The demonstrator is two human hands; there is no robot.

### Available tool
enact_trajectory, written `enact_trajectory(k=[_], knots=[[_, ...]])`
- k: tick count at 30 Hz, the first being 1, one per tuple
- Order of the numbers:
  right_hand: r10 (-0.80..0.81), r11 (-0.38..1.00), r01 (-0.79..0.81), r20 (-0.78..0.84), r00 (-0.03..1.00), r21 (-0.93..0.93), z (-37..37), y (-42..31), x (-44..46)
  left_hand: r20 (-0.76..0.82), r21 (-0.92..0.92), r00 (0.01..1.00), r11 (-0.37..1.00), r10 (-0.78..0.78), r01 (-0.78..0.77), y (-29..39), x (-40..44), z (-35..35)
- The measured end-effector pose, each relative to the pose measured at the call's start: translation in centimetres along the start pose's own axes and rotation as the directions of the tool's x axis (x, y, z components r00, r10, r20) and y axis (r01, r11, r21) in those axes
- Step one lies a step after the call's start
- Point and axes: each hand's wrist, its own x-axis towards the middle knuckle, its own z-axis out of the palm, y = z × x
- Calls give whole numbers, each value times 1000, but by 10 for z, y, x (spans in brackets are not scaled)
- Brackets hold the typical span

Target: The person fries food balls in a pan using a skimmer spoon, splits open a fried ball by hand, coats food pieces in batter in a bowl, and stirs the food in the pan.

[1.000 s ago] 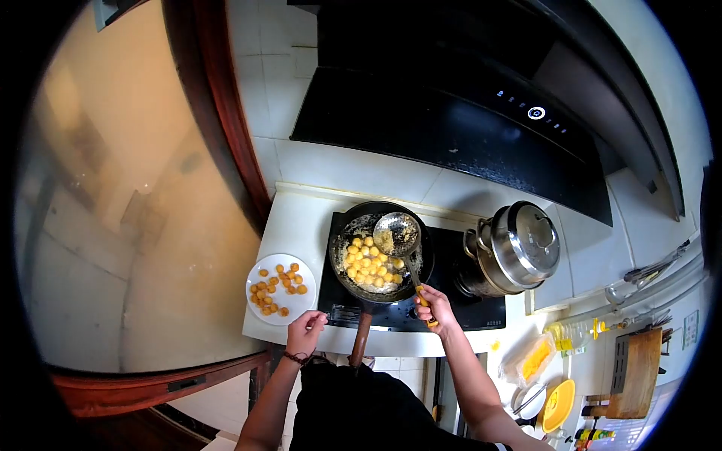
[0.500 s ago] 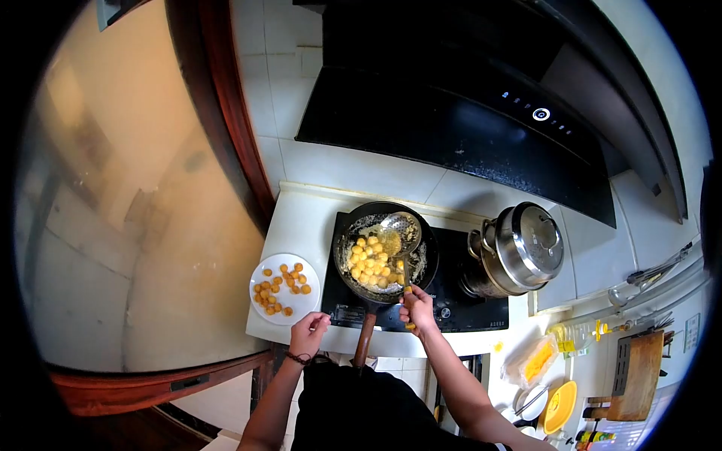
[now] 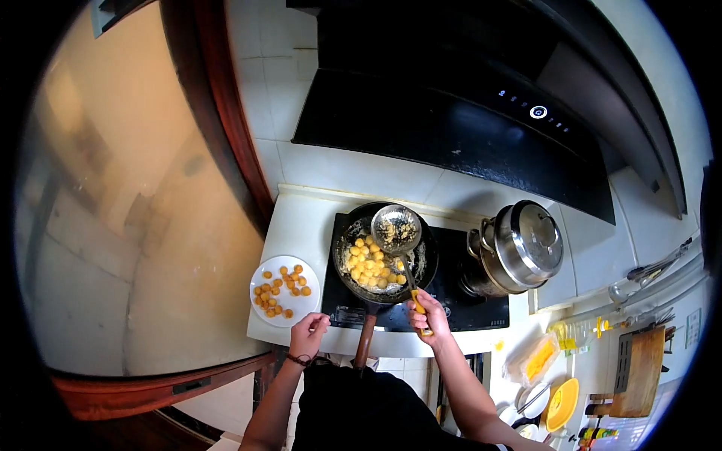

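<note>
My right hand (image 3: 429, 316) is wrapped round the yellow-brown handle of a skimmer (image 3: 396, 228). Its perforated bowl, with pale crumbs in it, is over the back right of a dark wok (image 3: 434, 259). Golden balls (image 3: 365, 262) lie heaped in the wok, in frothy oil, left of the bowl. My left hand (image 3: 309, 335) is curled closed near the counter's front edge, with nothing visible in it. It is between the wok's wooden handle (image 3: 365, 340) and a white plate (image 3: 302, 308) that holds several browner balls (image 3: 280, 283).
A lidded steel pot (image 3: 519, 248) stands on the right of the black cooktop (image 3: 481, 314). Farther right are an oil bottle (image 3: 573, 337), a plastic bag with yellow food (image 3: 539, 361) and a yellow basin (image 3: 573, 395). The range hood (image 3: 451, 128) hangs above the wok.
The skimmer bowl has risen and tilted, now showing crumbs in it rather than resting among the balls. My right hand has shifted slightly right and nearer me. My left hand stays in place.
</note>
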Motion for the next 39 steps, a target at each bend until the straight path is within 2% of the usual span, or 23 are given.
enact_trajectory(k=[4, 8, 12, 14, 16, 18, 21, 22, 24, 26, 28, 29, 30, 32, 33, 35, 36, 38, 39], knots=[[12, 998, -13, -5, 1000, -68, -1, -9, -18, 19, 3, 1000, 1000, 13, -13, -1, 4, 2], [46, 997, -49, -50, 998, -51, -5, -19, -25, 51, -29, 999, 999, 18, -17, 5, 5, 8], [-31, 985, 21, -58, 998, -171, 1, -30, -40, 64, -5, 998, 1000, 26, -26, 9, 7, 11], [-13, 990, 2, -76, 997, -141, -8, -35, -38, 69, -13, 998, 1000, 14, -13, 6, 8, 12], [-22, 968, 6, -61, 998, -249, -2, -39, -39, 76, -18, 997, 1000, 19, -18, 8, 8, 13], [-38, 969, 20, -71, 997, -247, 7, -38, -48, 82, -23, 996, 999, 24, -23, 13, 8, 14], [-90, 869, 7, -144, 986, -495, 17, -37, -56, 47, 4, 999, 1000, -20, 20, 20, 7, 14], [-87, 869, 5, -143, 986, -494, 17, -37, -57, 55, 1, 998, 1000, -4, 4, 17, 8, 14], [-44, 723, -65, -140, 989, -687, 17, -38, -62, 61, 0, 998, 1000, 4, -4, 14, 5, 13], [-46, 670, -84, -154, 987, -738, 23, -39, -69, 61, 11, 998, 1000, 14, -14, 14, 7, 12], [-135, 351, -112, -169, 976, -930, 21, -37, -73, 53, 13, 999, 1000, 6, -6, 13, 6, 10], [-278, -11, 89, 88, 956, -996, 3, -31, -66, 49, 16, 999, 1000, 0, -1, 14, 7, 10], [-276, -12, 88, 88, 957, -996, 0, -32, -63, 47, 15, 999, 1000, -1, 0, 14, 6, 9], [-355, -375, 277, 413, 839, -885, -4, -32, -62, 46, 8, 999, 1000, 18, -18, 13, 4, 9], [-353, -375, 277, 413, 839, -884, 4, -34, -66, 45, 7, 999, 1000, 17, -17, 12, 4, 8], [-333, -146, 63, 109, 937, -987, 33, -43, -83, 74, 16, 997, 1000, 18, -20, 6, 5, 6], [-329, -148, 64, 110, 938, -987, 41, -46, -89, 71, 15, 997, 1000, 16, -17, 5, 5, 6], [-213, -46, -83, -71, 974, -996, 50, -51, -101, 70, 24, 997, 999, 25, -27, 2, 3, 4], [-193, -73, -55, -40, 980, -996, 48, -52, -104, 70, 24, 997, 999, 22, -24, 0, 2, 5]])
